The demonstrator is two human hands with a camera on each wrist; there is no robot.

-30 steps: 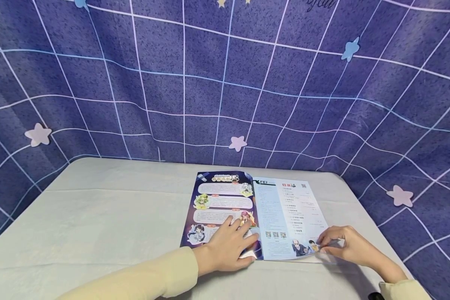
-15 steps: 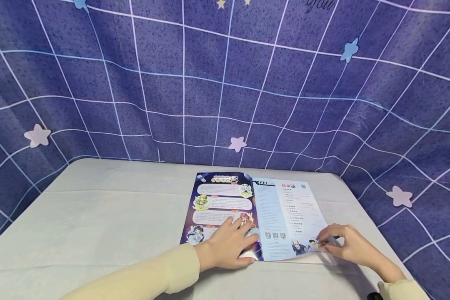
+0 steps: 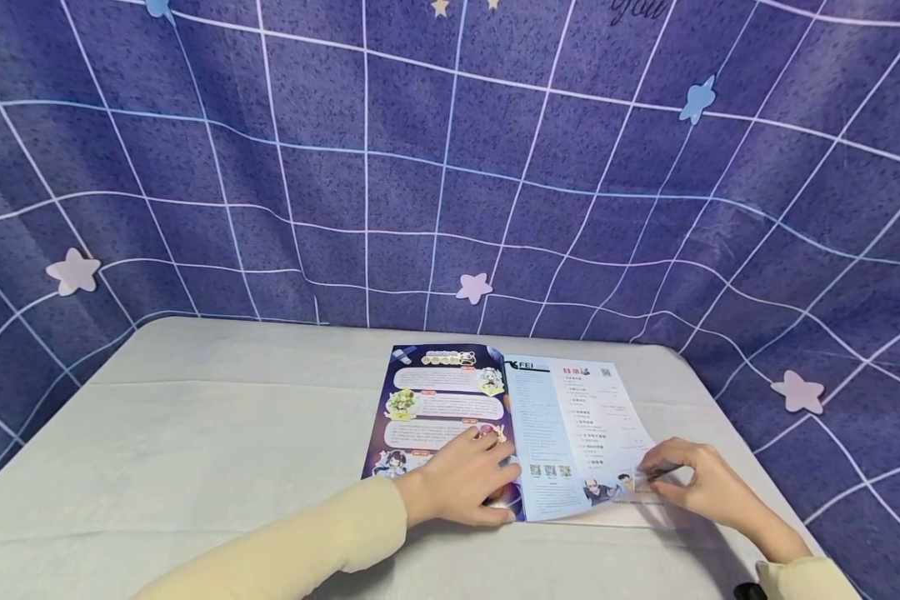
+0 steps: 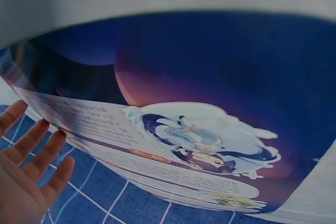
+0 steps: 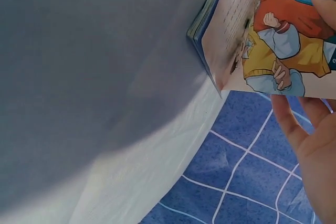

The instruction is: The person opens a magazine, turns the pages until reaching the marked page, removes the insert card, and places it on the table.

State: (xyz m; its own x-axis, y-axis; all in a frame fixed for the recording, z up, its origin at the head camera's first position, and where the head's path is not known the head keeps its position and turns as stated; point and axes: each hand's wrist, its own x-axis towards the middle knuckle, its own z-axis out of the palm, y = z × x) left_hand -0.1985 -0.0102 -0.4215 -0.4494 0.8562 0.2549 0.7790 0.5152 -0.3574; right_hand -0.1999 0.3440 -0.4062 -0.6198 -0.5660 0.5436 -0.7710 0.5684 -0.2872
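Note:
An open magazine [image 3: 543, 433] lies on the white-covered table, its left page dark blue with cartoon figures, its right page pale with text. My left hand [image 3: 468, 479] rests spread on the lower part of the left page beside the fold; in the left wrist view its fingers [image 4: 39, 135] touch the page. At the lower right corner, my right hand [image 3: 701, 483] pinches the edge of the right page and lifts it a little. The right wrist view shows the thumb on a page [image 5: 294, 35] with cartoon figures, other fingers behind it.
The table [image 3: 195, 433] has a light, slightly creased cloth. A blue-purple curtain [image 3: 420, 167] with grid lines and stars hangs behind it and at both sides. A small black object [image 3: 750, 591] shows beside the right sleeve.
The lower right corner of the right page has lifted and curled slightly leftward in my right hand, baring more of the sheet beneath. My left hand has shifted slightly right and up.

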